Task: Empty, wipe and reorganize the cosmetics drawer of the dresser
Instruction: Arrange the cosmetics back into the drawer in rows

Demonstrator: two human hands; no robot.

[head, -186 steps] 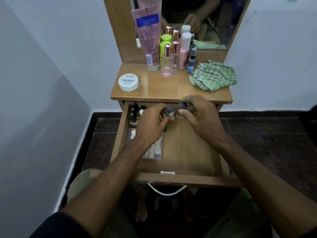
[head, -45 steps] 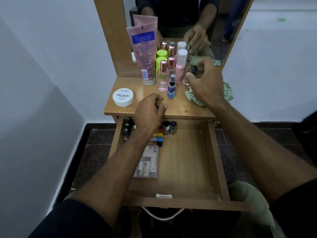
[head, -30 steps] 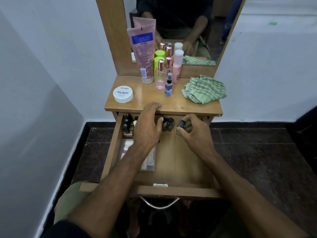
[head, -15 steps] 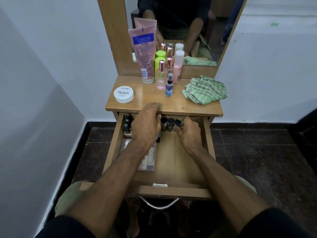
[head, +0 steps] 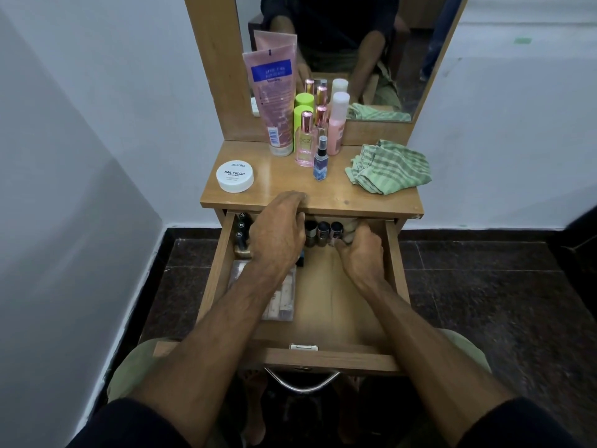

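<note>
The dresser's drawer stands pulled out. At its back a row of small dark-capped bottles stands upright. My right hand is inside the drawer and pinches the rightmost small bottle of that row. My left hand rests on the front edge of the dresser top, fingers lying over it. In the drawer's left part are dark nail-polish bottles and a clear pouch, partly hidden under my left arm.
On the dresser top stand a white nail polish remover tub, a pink tube, a pink perfume bottle, a small blue spray, a pink bottle; a green checked cloth lies on it. A mirror rises behind. Walls stand on both sides.
My right hand took a small bottle from the dresser top down into the drawer and set it at the right end of the back row. My left hand stayed on the top's edge.
</note>
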